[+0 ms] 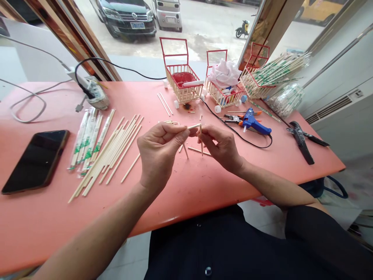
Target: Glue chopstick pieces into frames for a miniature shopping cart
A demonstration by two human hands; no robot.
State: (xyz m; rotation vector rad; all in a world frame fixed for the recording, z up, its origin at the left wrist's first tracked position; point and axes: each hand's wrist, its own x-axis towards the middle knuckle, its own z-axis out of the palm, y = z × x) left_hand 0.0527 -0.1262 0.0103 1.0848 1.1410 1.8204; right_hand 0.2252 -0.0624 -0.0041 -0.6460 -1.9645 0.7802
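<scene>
Over the middle of the pink table, my left hand (164, 149) pinches a small frame of wooden sticks (194, 126) between thumb and fingertips. On the other side my right hand (220, 146) is closed on an upright stick (201, 144) of the same piece, near its corner. A second leg slants down below my left fingertips. My fingers cover part of the joints. Behind my hands, a few short cut sticks lie on the table. Left of my left hand is a spread of loose wooden chopsticks (116, 147), beside several wrapped chopsticks (91, 136).
A black phone (36, 161) lies at left, near a power strip (97, 95). Miniature stick carts (186, 91) stand at the back. A blue glue gun (255, 122), its cord and black-handled pliers (301, 142) lie to the right. Bagged chopsticks (287, 99) are at the far right.
</scene>
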